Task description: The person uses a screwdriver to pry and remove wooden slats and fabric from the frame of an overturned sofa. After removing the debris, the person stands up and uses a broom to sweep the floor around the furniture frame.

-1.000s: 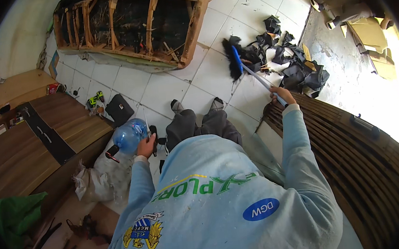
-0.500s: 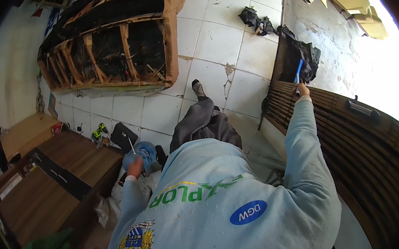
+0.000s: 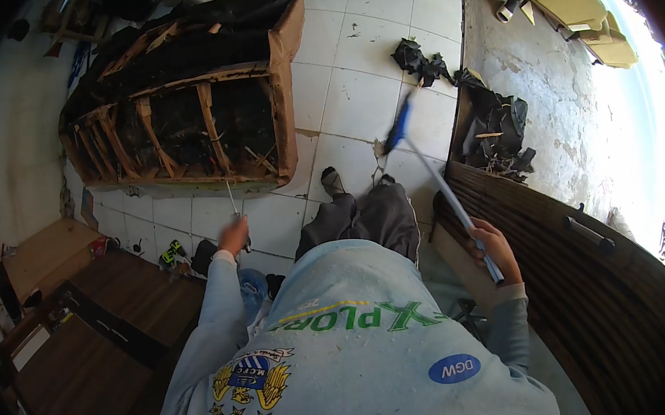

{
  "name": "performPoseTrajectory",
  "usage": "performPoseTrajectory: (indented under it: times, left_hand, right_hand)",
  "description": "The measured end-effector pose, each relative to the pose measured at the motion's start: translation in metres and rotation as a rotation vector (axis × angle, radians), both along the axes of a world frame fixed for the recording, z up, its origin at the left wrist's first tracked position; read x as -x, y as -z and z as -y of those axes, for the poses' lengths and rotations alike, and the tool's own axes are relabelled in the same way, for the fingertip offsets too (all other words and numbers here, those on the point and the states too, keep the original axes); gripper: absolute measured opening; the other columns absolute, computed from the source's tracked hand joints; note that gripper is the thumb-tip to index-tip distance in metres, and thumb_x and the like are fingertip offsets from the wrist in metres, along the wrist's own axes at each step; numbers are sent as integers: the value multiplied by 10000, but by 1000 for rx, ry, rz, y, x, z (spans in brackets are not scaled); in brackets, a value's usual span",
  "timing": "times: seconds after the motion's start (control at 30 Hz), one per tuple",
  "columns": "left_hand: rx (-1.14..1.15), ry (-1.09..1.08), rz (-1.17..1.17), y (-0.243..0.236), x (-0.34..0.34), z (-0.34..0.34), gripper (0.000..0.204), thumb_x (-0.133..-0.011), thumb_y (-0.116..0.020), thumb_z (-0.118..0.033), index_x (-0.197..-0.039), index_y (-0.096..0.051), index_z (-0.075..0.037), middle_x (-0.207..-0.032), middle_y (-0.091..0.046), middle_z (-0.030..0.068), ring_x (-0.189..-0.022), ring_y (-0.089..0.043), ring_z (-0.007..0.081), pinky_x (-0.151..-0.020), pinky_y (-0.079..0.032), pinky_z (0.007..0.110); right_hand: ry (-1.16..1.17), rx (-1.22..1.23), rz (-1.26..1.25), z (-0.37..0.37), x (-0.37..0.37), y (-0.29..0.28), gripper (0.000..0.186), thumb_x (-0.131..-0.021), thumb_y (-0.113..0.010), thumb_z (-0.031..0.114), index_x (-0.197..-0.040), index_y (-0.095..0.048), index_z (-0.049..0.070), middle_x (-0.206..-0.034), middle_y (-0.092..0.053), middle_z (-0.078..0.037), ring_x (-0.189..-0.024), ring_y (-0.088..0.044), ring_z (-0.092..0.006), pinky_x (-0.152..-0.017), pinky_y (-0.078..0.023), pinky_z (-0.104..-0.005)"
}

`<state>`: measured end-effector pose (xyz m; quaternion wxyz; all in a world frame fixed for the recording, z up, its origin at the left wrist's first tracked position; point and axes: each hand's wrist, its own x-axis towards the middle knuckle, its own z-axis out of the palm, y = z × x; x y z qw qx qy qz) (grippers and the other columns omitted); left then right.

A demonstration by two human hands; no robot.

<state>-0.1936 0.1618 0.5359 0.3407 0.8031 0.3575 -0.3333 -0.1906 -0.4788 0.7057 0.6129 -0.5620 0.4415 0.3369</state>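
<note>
My right hand is closed round the pale handle of a broom. The broom's blue head, blurred by motion, hangs over the white floor tiles ahead of me. My left hand, also closed, grips a thin-shafted tool that looks like a long screwdriver; its shaft points away from me. The shaft's tip shows against the lower edge of an overturned sofa frame with bare wooden slats and black cloth. Whether the two touch I cannot tell.
Black scraps lie on the tiles, with a darker heap by the wall. A slatted brown panel stands along my right. Left are a wooden cabinet, a green-black drill and a blue water jug.
My right hand has drawn back toward me, and the broom now points ahead over the tiles. My left hand with its thin tool has moved forward toward the sofa frame. My feet have come together.
</note>
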Motion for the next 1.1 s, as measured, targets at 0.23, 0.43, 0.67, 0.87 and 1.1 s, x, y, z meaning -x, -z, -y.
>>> performPoseTrajectory:
  times: [0.23, 0.43, 0.67, 0.87, 1.1]
  left_hand:
    - [-35, 90, 38, -27, -95, 54, 573, -1001, -582, -583, -824, -671, -45, -710, -608, 93, -670, -594, 235, -703, -463, 401]
    - [-139, 219, 16, -69, -71, 98, 597, -977, -604, -597, -884, -722, -19, -889, -730, 156, -870, -695, 303, -808, -504, 407]
    - [-75, 95, -228, -25, 8, 106, 594, -968, -600, -615, -894, -752, -45, -890, -738, 144, -892, -698, 280, -842, -502, 403]
    - [8, 118, -199, -2, -19, 116, 580, -970, -610, -602, -863, -741, -47, -844, -727, 104, -825, -686, 241, -799, -503, 373]
    - [86, 167, 4, 20, -69, 77, 589, -974, -610, -602, -803, -699, -46, -739, -678, 79, -720, -643, 209, -711, -480, 368]
  right_hand:
    - [-476, -194, 288, -57, -130, 216, 204, -970, -659, 218, -1055, -679, 34, -790, -659, -62, -541, -589, -145, -481, -489, -320]
    - [134, -309, 75, -16, -276, 280, 220, -1006, -638, 182, -1197, -608, 76, -806, -607, -37, -553, -513, -67, -449, -446, -208]
    - [431, -235, 74, 196, -241, 264, 111, -1006, -666, 157, -1037, -574, 104, -769, -602, -6, -563, -540, -56, -430, -450, -183]
    - [324, 329, 96, 229, -177, 254, 196, -936, -667, 132, -1075, -642, -4, -750, -620, -39, -560, -567, -132, -466, -470, -287]
    - [184, 206, 122, 75, -107, 97, 580, -935, -691, 134, -1485, -535, 33, -787, -592, -17, -548, -528, -93, -459, -433, -265]
